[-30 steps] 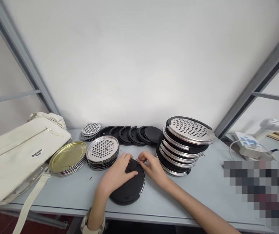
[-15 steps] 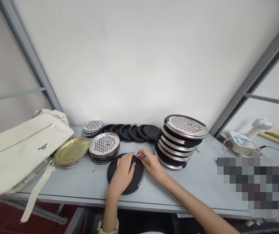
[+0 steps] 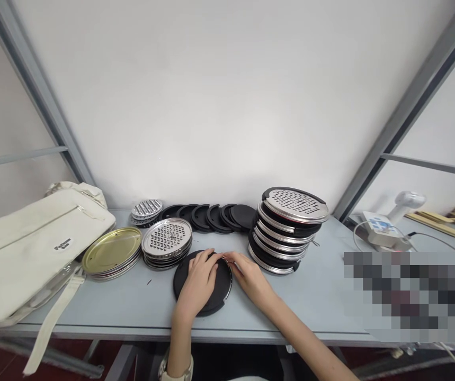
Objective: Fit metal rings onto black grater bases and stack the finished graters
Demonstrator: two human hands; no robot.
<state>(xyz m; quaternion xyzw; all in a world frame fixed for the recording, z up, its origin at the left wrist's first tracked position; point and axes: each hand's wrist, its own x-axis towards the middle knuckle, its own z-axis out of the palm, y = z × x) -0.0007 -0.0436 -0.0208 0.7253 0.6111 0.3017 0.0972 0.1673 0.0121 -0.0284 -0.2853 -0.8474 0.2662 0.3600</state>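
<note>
A black round disc (image 3: 220, 291) with a bright metal strip along its right rim lies flat near the table's front edge. My left hand (image 3: 199, 283) rests on top of it, fingers stretched toward the far rim. At that far right rim my right hand (image 3: 247, 272) has its thumb and fingers pressed together in a pinch. Both sets of fingertips meet there, and whatever is between them is hidden. Just left of the disc stands a stack of round metal grater plates (image 3: 167, 238). To the right rises a tall stack of black-rimmed graters (image 3: 296, 205).
Gold round lids (image 3: 112, 251) are piled at the left, beside a cream bag (image 3: 40, 248). Several black discs (image 3: 199, 216) overlap along the wall, near small grater plates (image 3: 146, 208). At the right are a white scanner on a stand (image 3: 406, 203), a cable and wooden strips (image 3: 436, 223).
My right hand has closed in on the disc's far rim, and the small thin metal piece seen by its fingertips is now covered. The view has shifted slightly; my left hand stays on the disc.
</note>
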